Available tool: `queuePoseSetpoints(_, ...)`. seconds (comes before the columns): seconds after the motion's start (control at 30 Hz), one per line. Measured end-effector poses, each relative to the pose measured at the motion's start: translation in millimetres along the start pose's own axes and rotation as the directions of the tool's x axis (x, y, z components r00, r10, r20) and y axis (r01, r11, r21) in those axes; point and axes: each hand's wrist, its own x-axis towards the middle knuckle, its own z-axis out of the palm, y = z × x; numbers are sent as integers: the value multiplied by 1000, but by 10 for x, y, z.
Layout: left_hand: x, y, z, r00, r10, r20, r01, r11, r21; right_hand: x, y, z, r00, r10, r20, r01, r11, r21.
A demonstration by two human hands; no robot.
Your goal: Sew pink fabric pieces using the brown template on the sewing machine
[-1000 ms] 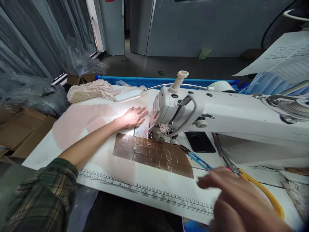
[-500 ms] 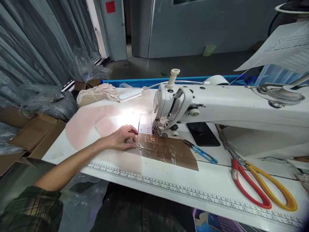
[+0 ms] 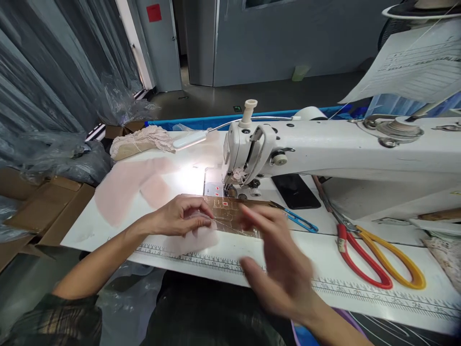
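Observation:
My left hand pinches a thin pale fabric piece at the table's front, beside a brown taped patch on the table top. My right hand, blurred by motion, hovers with fingers spread over the right part of that patch and holds nothing. The white sewing machine stands just behind, its needle area lit by a small lamp.
Red and yellow scissors and blue thread snips lie to the right. A black phone sits under the machine arm. Pink fabric pieces and a lace bundle lie at left. A ruler strip runs along the front edge.
My left hand has drawn back from the needle plate to the front edge and taken a pale fabric piece. My right hand left view, then returned over the brown patch.

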Motion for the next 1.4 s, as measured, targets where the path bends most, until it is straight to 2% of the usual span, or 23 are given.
queuePoseSetpoints(0.07, -12, 107, -5, 997, 64, 47, -65, 998, 19, 123, 128, 123, 972, 87, 216, -128, 976, 179)
queuePoseSetpoints(0.1, -5, 148, -31, 995, 78, 68, -80, 997, 25, 160, 176, 165, 934, 121, 337, -215, 943, 256)
queuePoseSetpoints(0.17, 47, 190, -122, 994, 65, 93, -70, 996, 47, 189, 236, 218, 793, 154, 589, -422, 836, 350)
queuePoseSetpoints(0.23, 159, 167, -230, 997, 33, 67, -44, 985, 169, 186, 265, 251, 633, 186, 752, -623, 698, 352)
queuePoseSetpoints(0.27, 236, 131, -274, 999, 30, 40, -40, 962, 272, 183, 278, 267, 569, 226, 790, -704, 630, 328)
queuePoseSetpoints(0.3, 324, 79, -304, 999, 30, 17, -34, 919, 392, 183, 295, 283, 527, 289, 799, -766, 568, 300)
queuePoseSetpoints(0.37, 512, -54, -309, 1000, 14, 10, -17, 775, 631, 195, 349, 303, 478, 446, 757, -841, 482, 247)
queuePoseSetpoints(0.43, 679, -197, -252, 1000, -13, -12, 17, 574, 819, 216, 427, 282, 426, 566, 706, -877, 449, 170)
queuePoseSetpoints(0.5, 786, -321, -174, 998, 55, -40, 14, 404, 915, 236, 517, 204, 393, 621, 678, -876, 477, 71)
queuePoseSetpoints(0.53, 812, -372, -139, 992, 120, -49, 5, 344, 939, 247, 561, 147, 399, 623, 673, -851, 525, 19)
queuePoseSetpoints(0.57, 821, -415, -110, 979, 197, -57, -6, 304, 953, 260, 603, 84, 426, 613, 666, -806, 591, -29)
queuePoseSetpoints(0.6, 813, -452, -88, 960, 272, -61, -18, 276, 961, 277, 640, 23, 471, 594, 652, -741, 667, -72)
queuePoseSetpoints(0.7, 721, -532, -31, 908, 417, -47, -61, 242, 968, 364, 716, -97, 670, 501, 548, -480, 855, -195)
queuePoseSetpoints(0.77, 630, -562, 27, 891, 452, -33, -87, 242, 966, 432, 730, -92, 767, 445, 463, -337, 893, -300)
queuePoseSetpoints(0.8, 584, -570, 64, 887, 461, -33, -95, 251, 963, 460, 728, -65, 790, 426, 441, -286, 893, -348)
queuePoseSetpoints(0.97, 411, -562, 257, 895, 439, -82, -124, 420, 899, 436, 733, 171, 839, 376, 394, -148, 854, -500)
queuePoseSetpoints(1.07, 378, -555, 306, 905, 411, -107, -105, 460, 882, 352, 816, 241, 870, 342, 356, -133, 856, -499)
queuePoseSetpoints(1.17, 374, -564, 302, 917, 389, -94, -114, 478, 871, 324, 920, 211, 890, 348, 296, -236, 905, -355)
queuePoseSetpoints(1.23, 374, -580, 287, 920, 383, -82, -135, 506, 852, 341, 963, 171, 883, 388, 262, -320, 909, -267)
queuePoseSetpoints(1.4, 381, -618, 255, 913, 404, -51, -199, 552, 810, 381, 958, 159, 883, 396, 251, -372, 918, -141)
